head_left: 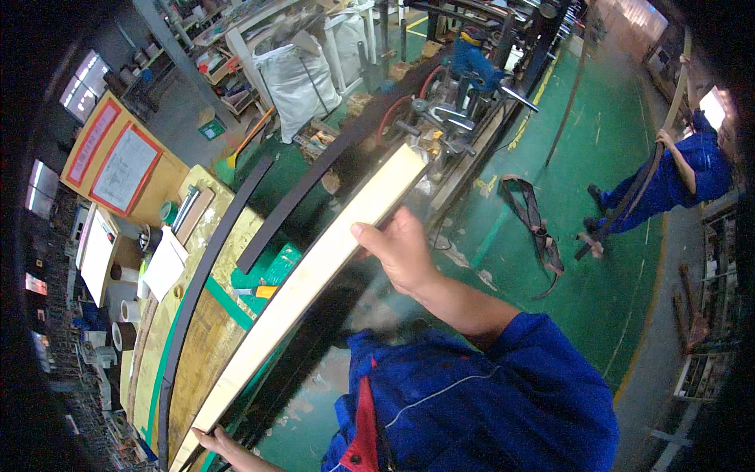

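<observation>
Since both hands are on it, pale strip [305, 283] first: long, straight-looking, cream face up, held over the near edge of the worktop [208, 338]; can't tell if its underside touches down anywhere. Long axis runs 7 to 1 o'clock, far end pointing to 1, near end running down to 7.

Right hand [403, 253], toward the 1 o'clock end: grip pinching the strip, thumb laid on the cream face, fingers mostly hidden behind the edge. Left hand [224, 447], toward the 7 o'clock end: thumb over the edge, apparently pinching too, rest of the fingers out of sight.

Step in hand, by judgement: two-handed holding and steadying. Next move probably calls for both hands shifting together so the length doesn't twist or sag.

Outward from strip's middle: orange-handled tool [266, 292] near at 9 o'clock; dark curved strip [203, 275] beyond it, on the worktop; second dark strip [287, 211] toward 12. Red-bordered board [126, 169] at 10. Machine with blue part [476, 63] at 1, past the far end. Black strap bundle [539, 228] on green floor [598, 299], between 2 and 3. Co-worker in blue [702, 169] well apart at 2, holding a long strip.
</observation>
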`<state>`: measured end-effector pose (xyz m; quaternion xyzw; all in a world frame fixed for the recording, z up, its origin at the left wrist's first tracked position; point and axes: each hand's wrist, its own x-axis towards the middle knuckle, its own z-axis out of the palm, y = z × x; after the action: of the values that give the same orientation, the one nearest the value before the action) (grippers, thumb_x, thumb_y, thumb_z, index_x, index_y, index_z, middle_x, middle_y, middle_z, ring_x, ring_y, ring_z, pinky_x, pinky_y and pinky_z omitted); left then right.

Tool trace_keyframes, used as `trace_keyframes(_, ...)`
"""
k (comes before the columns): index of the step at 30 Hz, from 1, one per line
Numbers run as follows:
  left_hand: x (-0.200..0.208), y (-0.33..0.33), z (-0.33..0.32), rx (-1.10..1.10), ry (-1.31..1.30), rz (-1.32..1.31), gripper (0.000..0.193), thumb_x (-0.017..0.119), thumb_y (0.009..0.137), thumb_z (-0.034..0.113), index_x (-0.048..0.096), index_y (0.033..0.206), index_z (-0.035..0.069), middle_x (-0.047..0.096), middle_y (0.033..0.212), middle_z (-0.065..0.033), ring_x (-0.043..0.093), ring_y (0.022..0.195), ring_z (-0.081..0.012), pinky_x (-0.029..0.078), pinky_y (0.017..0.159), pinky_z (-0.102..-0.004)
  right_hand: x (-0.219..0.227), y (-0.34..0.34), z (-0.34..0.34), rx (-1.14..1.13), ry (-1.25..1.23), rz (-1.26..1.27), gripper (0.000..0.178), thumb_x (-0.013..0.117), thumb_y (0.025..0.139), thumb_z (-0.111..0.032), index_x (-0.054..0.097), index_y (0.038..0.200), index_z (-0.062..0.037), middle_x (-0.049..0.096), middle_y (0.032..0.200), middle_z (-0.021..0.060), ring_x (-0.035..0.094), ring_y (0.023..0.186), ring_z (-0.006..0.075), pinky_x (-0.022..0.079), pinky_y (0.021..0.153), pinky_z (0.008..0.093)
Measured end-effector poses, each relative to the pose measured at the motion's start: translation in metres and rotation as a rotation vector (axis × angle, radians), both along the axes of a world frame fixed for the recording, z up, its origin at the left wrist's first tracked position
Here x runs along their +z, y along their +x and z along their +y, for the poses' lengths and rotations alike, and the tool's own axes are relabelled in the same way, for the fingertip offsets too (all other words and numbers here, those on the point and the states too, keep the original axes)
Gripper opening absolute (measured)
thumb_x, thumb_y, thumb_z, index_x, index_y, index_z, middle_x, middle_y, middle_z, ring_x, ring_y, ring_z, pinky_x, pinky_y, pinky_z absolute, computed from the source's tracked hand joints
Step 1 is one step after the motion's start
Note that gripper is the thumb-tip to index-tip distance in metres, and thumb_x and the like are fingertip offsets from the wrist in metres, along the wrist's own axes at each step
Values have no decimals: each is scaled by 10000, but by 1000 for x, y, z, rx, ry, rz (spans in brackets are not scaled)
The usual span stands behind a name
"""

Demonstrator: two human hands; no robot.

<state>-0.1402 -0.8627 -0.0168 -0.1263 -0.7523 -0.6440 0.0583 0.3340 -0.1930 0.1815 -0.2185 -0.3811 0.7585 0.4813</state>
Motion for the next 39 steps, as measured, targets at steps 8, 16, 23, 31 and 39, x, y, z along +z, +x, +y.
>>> trace_keyframes(8, 42, 70, 27, -77, 82, 123, 463, 489, 1089, 386, 595, 1337, 10, 704, 1156, -122, 692, 957, -262, 593, 805, -383, 2, 66, 9, -169, 21, 41, 258, 718, 939, -56, 597, 1154, 19, 691, 1081, 75, 660, 963, 152, 546, 882, 322)
trace_keyframes(16, 176, 220, 188, 219, 831, -341, 224, 624, 981, 192, 643, 1096, 1, 669, 984, -124, 652, 939, -271, 552, 908, -435, -103, 136, 51, 28, -106, -94, 368, 614, 967, -183, 575, 1268, 25, 645, 1239, 192, 649, 1104, 301, 540, 983, 492)
trace_keyframes(23, 241, 316, 279, 105, 866, -211, 193, 612, 1009, 123, 553, 1102, -35, 661, 1027, -182, 695, 926, -311, 599, 854, -474, -298, 232, 74, -386, -526, -535, 317, 624, 1031, -379, 574, 899, -95, 505, 633, 9, 368, 426, 130, 331, 370, 290)
trace_keyframes(31, 279, 357, 274, -37, 879, -163, 360, 588, 1060, 339, 513, 1137, -4, 667, 977, -180, 716, 865, -309, 620, 806, -487, -276, 204, -30, 51, 606, -1218, 714, 663, 927, -188, 372, 1546, 18, 555, 1422, 235, 574, 1266, 368, 482, 1038, 464)
trace_keyframes(39, 284, 398, 287, -126, 772, -174, 500, 507, 1066, 488, 518, 1160, -3, 665, 936, -189, 712, 822, -327, 610, 779, -545, -183, 141, -128, 734, 1027, -942, 331, 744, 841, -318, 699, 950, -9, 688, 808, 201, 676, 761, 412, 539, 718, 461)
